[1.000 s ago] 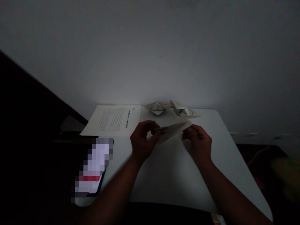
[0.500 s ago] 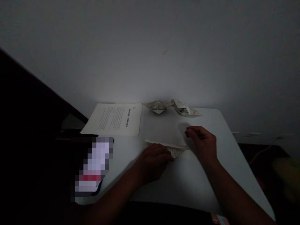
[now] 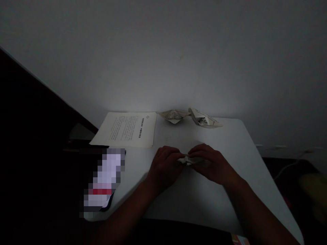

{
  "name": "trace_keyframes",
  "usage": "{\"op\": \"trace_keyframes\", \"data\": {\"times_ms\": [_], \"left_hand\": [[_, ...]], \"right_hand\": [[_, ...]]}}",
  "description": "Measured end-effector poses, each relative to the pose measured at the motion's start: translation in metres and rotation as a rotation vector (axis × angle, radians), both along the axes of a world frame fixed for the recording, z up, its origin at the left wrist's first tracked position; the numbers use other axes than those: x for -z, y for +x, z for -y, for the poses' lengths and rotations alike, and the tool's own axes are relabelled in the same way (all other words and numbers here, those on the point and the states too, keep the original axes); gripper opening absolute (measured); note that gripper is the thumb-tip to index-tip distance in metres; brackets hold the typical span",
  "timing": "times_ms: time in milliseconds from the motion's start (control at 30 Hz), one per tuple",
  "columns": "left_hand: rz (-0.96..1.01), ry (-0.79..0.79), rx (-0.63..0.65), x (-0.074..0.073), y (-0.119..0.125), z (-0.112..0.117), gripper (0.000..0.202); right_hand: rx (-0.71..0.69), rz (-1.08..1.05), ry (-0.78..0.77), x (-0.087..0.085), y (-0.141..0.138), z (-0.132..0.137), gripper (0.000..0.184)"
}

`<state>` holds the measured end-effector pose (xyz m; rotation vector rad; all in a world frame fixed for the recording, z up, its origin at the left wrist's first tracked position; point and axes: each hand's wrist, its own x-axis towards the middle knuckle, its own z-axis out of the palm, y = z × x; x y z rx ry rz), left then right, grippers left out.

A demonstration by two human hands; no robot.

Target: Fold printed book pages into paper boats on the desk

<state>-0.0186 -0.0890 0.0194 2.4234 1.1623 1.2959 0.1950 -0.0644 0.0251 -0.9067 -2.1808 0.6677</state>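
Note:
A small folded piece of printed paper (image 3: 187, 160) lies on the white table (image 3: 194, 200), mostly covered by my fingers. My left hand (image 3: 165, 168) curls over its left end and my right hand (image 3: 212, 165) over its right end. Both hands rest low on the tabletop with fingertips meeting at the paper. Only a crumpled bit of the paper shows between them.
Two folded paper boats (image 3: 174, 115) (image 3: 204, 119) sit at the table's far edge by the wall. A printed sheet (image 3: 126, 129) lies at the far left. A phone with a lit, blurred screen (image 3: 104, 180) lies near the left edge. The room is dim.
The paper was held up between both hands, then laid down on the table. My right hand has come in to the paper, and both hands now close over it.

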Motion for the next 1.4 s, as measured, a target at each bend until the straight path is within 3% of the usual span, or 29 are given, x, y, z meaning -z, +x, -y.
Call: {"op": "trace_keyframes", "data": {"times_ms": [167,367,767,867,1000,1167,1400], "left_hand": [[-0.042,0.083,-0.016,-0.003,0.0,0.008,0.016],[0.041,-0.095,-0.076,0.0,-0.01,0.01,0.022],[-0.17,-0.283,0.047,0.009,-0.024,0.012,0.038],[-0.211,-0.322,0.057,0.008,-0.023,0.011,0.042],[-0.229,-0.343,0.067,0.008,-0.019,0.009,0.046],[-0.222,-0.366,0.075,0.005,-0.017,0.004,0.05],[-0.168,-0.422,0.126,0.002,-0.027,-0.002,0.059]], "right_hand": [[0.161,-0.021,-0.018,0.005,0.007,-0.005,0.011],[0.102,-0.061,0.032,0.003,0.011,-0.007,0.013],[0.072,0.392,0.358,-0.009,0.015,0.023,0.019],[0.065,0.461,0.339,-0.016,0.012,0.041,0.025],[-0.053,0.463,0.187,-0.028,-0.002,0.056,0.037],[-0.094,0.434,0.245,-0.017,-0.022,0.035,0.027],[-0.151,0.421,0.293,0.002,-0.02,0.011,0.022]]}}
